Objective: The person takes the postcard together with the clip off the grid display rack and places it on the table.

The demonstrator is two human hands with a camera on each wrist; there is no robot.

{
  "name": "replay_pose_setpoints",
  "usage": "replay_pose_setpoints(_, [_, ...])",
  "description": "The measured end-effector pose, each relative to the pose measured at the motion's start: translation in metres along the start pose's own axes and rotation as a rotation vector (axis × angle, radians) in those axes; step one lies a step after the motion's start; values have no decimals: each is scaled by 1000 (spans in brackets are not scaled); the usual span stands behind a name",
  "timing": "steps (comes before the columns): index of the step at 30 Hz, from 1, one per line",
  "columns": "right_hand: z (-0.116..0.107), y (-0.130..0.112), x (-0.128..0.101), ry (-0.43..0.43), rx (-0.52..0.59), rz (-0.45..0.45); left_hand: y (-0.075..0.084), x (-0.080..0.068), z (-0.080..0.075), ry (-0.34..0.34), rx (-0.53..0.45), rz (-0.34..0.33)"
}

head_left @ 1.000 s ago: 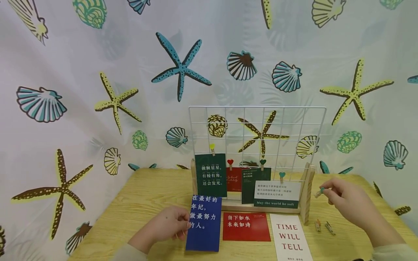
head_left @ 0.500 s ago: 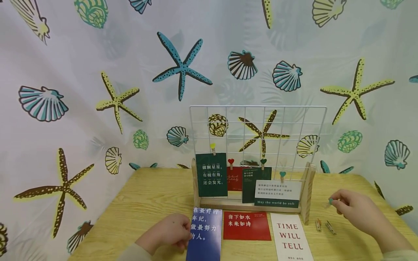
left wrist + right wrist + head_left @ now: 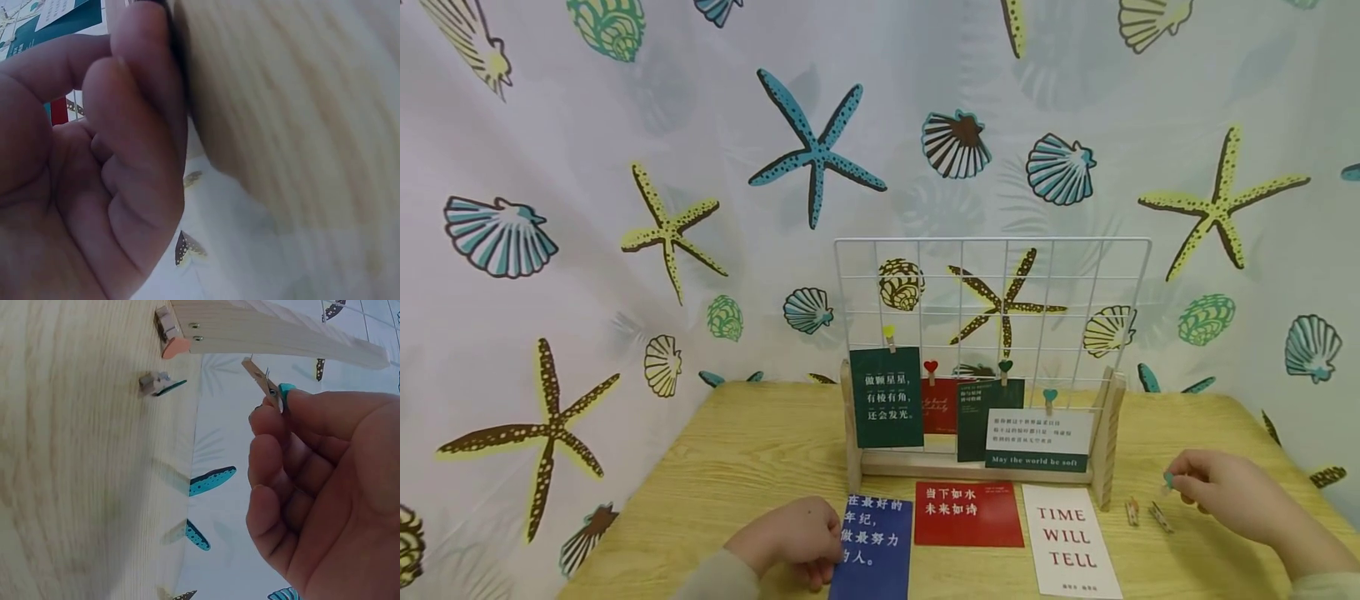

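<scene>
The left hand (image 3: 801,537) is bent at the left edge of a blue card (image 3: 877,558) at the near side of the table (image 3: 760,425); I cannot tell whether it pinches it. To the right lie a white card (image 3: 1067,533) and a red card (image 3: 967,514). The right hand (image 3: 1232,496) pinches a heart-topped clothespin (image 3: 264,378) between thumb and finger, just beside two loose clothespins (image 3: 1161,517). Beyond, a wire rack (image 3: 940,467) carries four pinned cards before a starfish-patterned curtain (image 3: 700,100).

White curtain (image 3: 718,108) with starfish prints (image 3: 818,152) and shell prints (image 3: 1060,171) behind wood-grain tabletop (image 3: 760,433).
</scene>
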State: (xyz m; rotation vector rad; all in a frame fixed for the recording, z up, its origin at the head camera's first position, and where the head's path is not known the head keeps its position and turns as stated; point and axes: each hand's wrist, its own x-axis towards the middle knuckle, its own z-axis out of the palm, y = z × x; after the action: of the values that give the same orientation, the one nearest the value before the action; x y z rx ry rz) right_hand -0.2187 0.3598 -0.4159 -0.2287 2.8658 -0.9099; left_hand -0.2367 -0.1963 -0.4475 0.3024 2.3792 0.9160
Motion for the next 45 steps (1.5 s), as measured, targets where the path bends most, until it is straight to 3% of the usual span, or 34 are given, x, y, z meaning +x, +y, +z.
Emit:
replay_pose_setpoints(6, [-2, 13, 3, -80, -3, 8, 0, 3, -4, 5, 53, -51])
replay_pose_setpoints(14, [-1, 29, 8, -178, -8, -32, 3, 2, -5, 18, 97, -52])
replay_pose_setpoints(23, [5, 39, 16, -151, -125, -45, 3, 3, -6, 10, 108, -49])
replay_pose_setpoints(33, [8, 41, 20, -150, -91, -25, 3, 1, -8, 47, 153, -65])
replay_pose_setpoints(45, [5, 36, 18, -128, -102, 24, 3, 2, -14, 110, 236, -16])
